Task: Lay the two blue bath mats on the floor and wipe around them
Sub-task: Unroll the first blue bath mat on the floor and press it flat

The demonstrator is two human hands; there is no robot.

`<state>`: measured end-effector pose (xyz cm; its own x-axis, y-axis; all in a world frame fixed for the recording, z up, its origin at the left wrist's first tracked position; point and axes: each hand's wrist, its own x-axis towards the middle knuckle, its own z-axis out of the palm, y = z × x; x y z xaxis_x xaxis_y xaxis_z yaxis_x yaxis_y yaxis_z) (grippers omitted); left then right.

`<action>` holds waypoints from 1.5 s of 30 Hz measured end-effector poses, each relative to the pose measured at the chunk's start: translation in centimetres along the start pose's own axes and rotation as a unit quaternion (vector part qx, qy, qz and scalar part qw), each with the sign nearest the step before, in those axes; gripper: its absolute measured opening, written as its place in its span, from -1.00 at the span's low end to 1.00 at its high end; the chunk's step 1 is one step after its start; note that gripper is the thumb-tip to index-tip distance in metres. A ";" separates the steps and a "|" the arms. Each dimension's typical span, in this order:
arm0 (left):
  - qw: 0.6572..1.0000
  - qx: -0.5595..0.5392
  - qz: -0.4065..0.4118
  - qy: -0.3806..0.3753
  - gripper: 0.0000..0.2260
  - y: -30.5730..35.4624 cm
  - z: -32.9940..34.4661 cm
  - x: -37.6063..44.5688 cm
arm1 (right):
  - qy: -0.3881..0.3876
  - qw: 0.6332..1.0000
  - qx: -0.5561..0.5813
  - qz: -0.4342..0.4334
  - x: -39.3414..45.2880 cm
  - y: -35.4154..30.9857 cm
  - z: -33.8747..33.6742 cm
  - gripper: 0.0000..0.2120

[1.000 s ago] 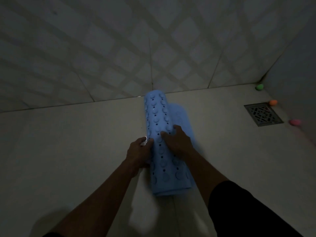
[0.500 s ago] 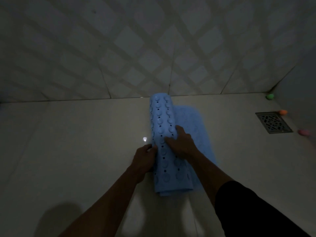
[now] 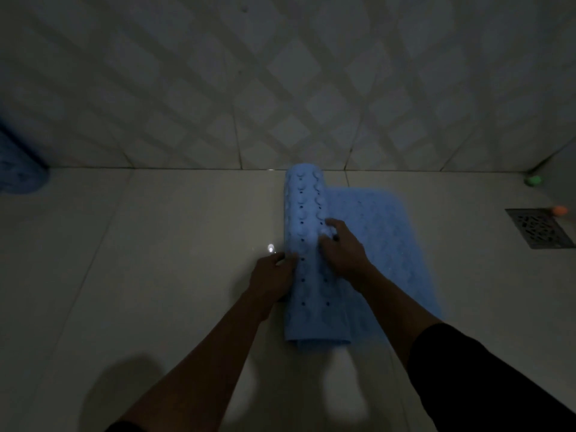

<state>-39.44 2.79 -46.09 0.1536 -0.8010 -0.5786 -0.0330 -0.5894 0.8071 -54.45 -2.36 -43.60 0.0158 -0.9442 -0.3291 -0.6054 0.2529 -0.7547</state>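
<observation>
The room is dim and details are soft. A second blue mat (image 3: pixel 18 169) is cut off by the frame edge at 9 o'clock, its shape unclear. At centre a blue bath mat (image 3: pixel 314 275) lies partly rolled on the floor (image 3: pixel 156 244), its unrolled part flat toward 3 o'clock. The left hand (image 3: pixel 272 274) presses the roll's left side, fingers curled against it; their tips are hidden. The right hand (image 3: pixel 343 247) rests on top, fingers (image 3: pixel 332 224) bent and loosely spread over the suction cups. At 3 o'clock sits a floor drain (image 3: pixel 539 229), partly cut off, with small green (image 3: pixel 533 180) and orange (image 3: pixel 560 210) blobs nearby, too blurred to identify.
</observation>
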 end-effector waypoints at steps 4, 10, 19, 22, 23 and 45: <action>0.999 0.027 0.013 0.027 -0.60 -1.0 -2.0 -0.6 | -0.003 1.000 -0.019 0.011 -0.8 -0.5 1.2 -0.49; 0.997 0.041 0.039 0.050 -0.21 -1.6 -4.2 -1.4 | -0.063 0.998 0.000 -0.005 -0.6 -2.1 5.2 -0.32; 0.989 0.092 -0.010 0.117 -0.23 -2.7 -7.7 -3.1 | -0.042 0.997 0.012 -0.056 1.7 -2.9 8.1 -0.37; 0.987 0.094 -0.019 0.127 -0.26 -2.5 -8.1 -3.2 | -0.039 0.993 0.038 -0.109 1.4 -3.6 9.7 -0.37; 0.986 0.093 -0.028 0.134 -0.22 -2.4 -8.2 -3.3 | -0.041 0.992 0.040 -0.115 1.4 -3.8 10.1 -0.41; 0.941 0.271 0.110 0.169 -0.42 -5.7 -16.4 -2.7 | -0.181 0.961 -0.065 -0.197 2.3 -8.7 17.0 -0.48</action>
<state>-23.42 10.02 -47.22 0.3862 -0.8850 -0.2600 -0.5852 -0.4530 0.6726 -35.59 -3.11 -47.43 0.5254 -0.8201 -0.2266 -0.5904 -0.1596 -0.7911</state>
